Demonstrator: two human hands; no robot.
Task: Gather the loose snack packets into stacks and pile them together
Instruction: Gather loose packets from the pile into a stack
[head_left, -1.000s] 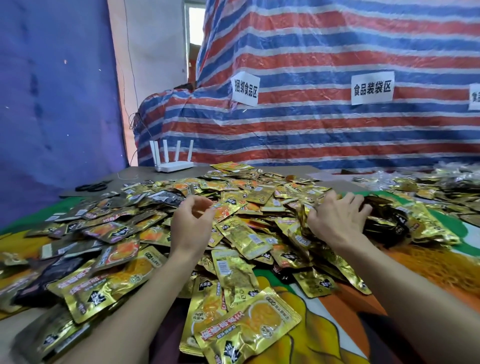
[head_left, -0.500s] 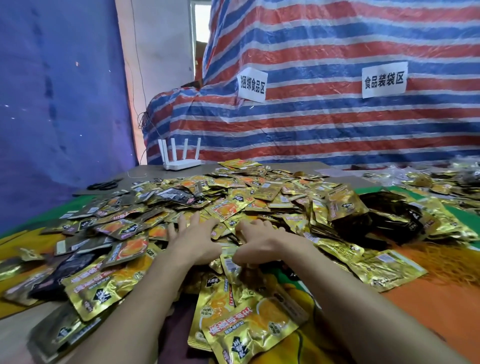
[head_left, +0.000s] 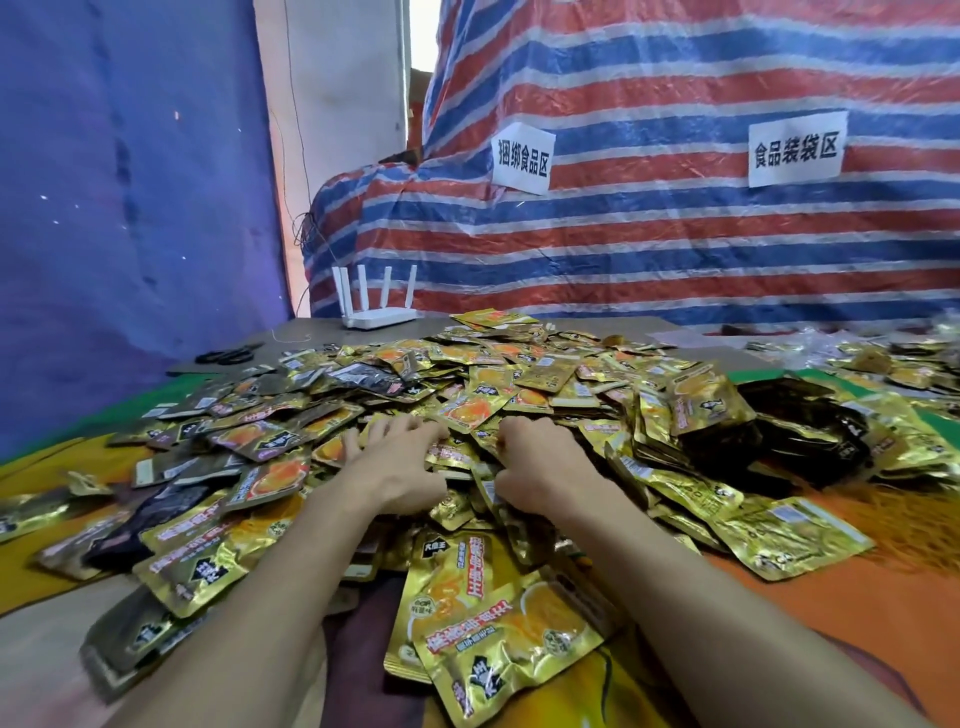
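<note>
Foil packets (head_left: 509, 639) look light and slippery; squared edges likely grip best. Left hand (head_left: 400, 467) lies spread on them; right hand (head_left: 543, 465) curls in, grip unclear.

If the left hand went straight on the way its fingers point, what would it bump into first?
Probably the orange-fronted packet lying just ahead of the left hand in the loose heap, though depth is hard to judge.

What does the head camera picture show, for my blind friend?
A left hand lies flat on a heap of gold snack packets on a table, and a right hand grips some. Behind stand a white router and a striped tarp with two signs.
</note>
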